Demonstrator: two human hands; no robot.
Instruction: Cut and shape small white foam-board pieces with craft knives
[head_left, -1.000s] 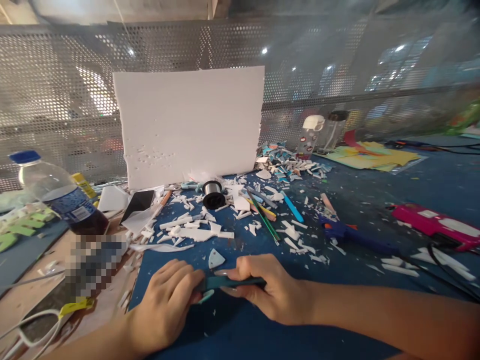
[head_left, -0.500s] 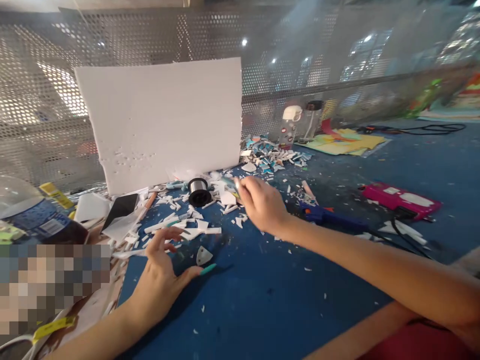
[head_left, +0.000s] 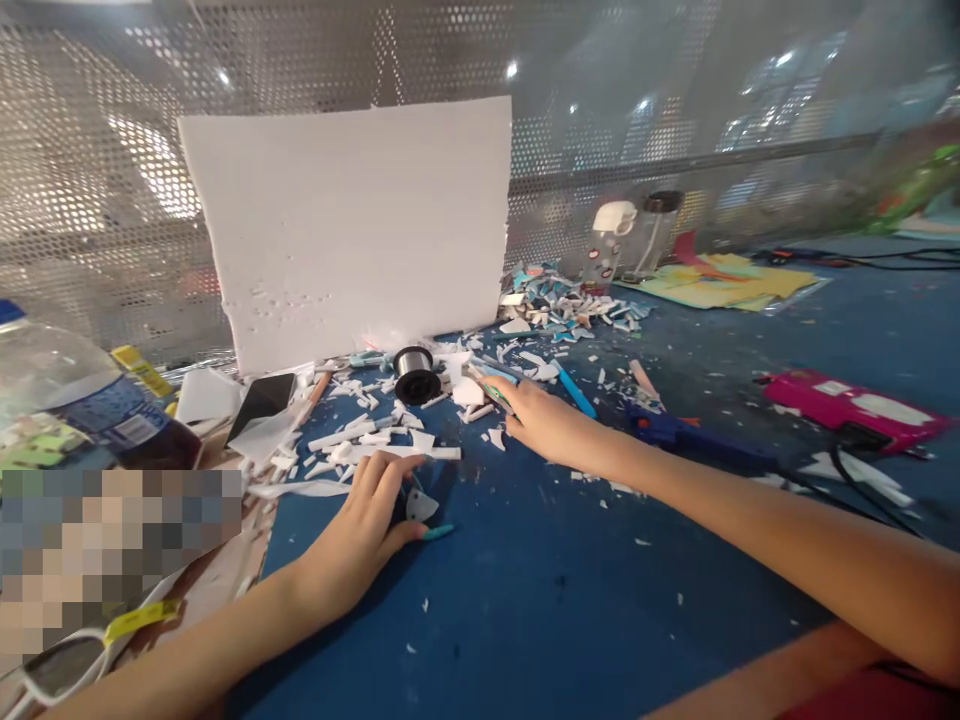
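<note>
My left hand [head_left: 360, 535] rests low over the blue table, fingers curved and apart from the thumb, which has a long teal nail. Between them lies a small pale grey plate with dark dots [head_left: 421, 506], partly hidden by the fingers. Farther up, my right hand [head_left: 544, 415] is closed in a pinch among white foam scraps [head_left: 469, 391]. A slim pale and green item shows at its fingertips; its kind is unclear. Left of that hand is a black spool of silvery wire [head_left: 417, 376]. Behind it lies a blue stick [head_left: 576, 390].
A white foam board [head_left: 352, 230] leans on the perforated metal screen. To the right lie a blue glue gun [head_left: 690, 437] and a magenta device [head_left: 855, 408] with a black cable. Two bottles stand behind. At left are a phone [head_left: 262, 405], a large soda bottle [head_left: 127, 415] and white-framed glasses [head_left: 67, 665].
The view has shifted, so things sit farther right. My left hand has moved right and its fingers now reach over the grey plate. My right hand has drawn back slightly, uncovering the blue stick.
</note>
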